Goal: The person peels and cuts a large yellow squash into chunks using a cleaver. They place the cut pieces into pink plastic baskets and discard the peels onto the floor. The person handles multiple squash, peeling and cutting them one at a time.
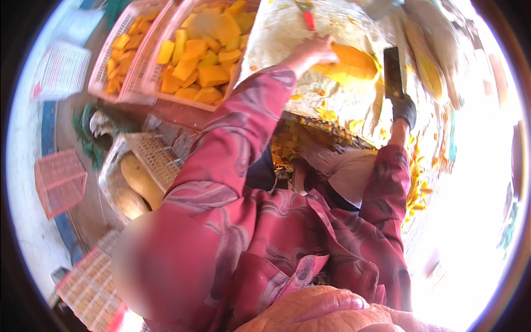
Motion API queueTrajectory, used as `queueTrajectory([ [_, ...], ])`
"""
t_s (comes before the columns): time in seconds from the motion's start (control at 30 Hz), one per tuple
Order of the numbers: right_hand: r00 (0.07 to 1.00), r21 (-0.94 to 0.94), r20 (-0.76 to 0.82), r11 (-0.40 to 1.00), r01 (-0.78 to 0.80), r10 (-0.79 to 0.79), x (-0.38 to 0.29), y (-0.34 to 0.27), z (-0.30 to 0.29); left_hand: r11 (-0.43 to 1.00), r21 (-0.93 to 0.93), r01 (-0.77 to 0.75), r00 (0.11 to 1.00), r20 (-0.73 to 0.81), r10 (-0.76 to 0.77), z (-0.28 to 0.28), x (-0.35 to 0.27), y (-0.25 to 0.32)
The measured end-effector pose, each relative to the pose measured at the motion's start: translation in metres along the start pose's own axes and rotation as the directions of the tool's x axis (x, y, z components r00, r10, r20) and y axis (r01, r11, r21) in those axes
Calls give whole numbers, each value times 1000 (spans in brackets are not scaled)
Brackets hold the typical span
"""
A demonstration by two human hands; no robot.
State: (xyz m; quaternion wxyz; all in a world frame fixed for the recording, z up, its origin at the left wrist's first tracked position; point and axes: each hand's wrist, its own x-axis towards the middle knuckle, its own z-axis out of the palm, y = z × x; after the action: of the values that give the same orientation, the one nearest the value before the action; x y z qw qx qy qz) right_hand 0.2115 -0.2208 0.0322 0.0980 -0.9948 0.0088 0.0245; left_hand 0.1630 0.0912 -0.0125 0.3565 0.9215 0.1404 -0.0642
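On the pale work surface [269, 45] lies a large peeled orange squash [356, 66], probably a pumpkin. The fingers of my bare left hand [317, 50] rest at its left end. Just beyond that hand is a tool with a red handle [308, 20], perhaps a peeler. My right hand [404, 111], in a dark glove, grips the handle of a broad-bladed cleaver [393, 72]. The blade points away from me, to the right of the squash, apart from it. Yellow-orange peel scraps [327, 114] lie along the near edge of the surface.
Pink plastic crates [151, 79] of cut squash pieces [213, 74] stand at the left. Below them, a basket [108, 178] holds whole tan squashes [141, 178]. Unpeeled squashes [427, 62] lie at the upper right. Peelings [417, 191] cover the floor beside my right arm.
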Motion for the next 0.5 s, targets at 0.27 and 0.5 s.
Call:
queueTrajectory([
  [0.27, 999, -110, 44, 993, 32, -27, 9, 5, 15, 997, -76, 13, 1000, -14, -14, 5, 5, -9],
  [0.5, 1000, -149, 8, 989, -2, 3, -7, 2, 10, 991, -134, -6, 1000, 10, 8, 4, 1, -7],
])
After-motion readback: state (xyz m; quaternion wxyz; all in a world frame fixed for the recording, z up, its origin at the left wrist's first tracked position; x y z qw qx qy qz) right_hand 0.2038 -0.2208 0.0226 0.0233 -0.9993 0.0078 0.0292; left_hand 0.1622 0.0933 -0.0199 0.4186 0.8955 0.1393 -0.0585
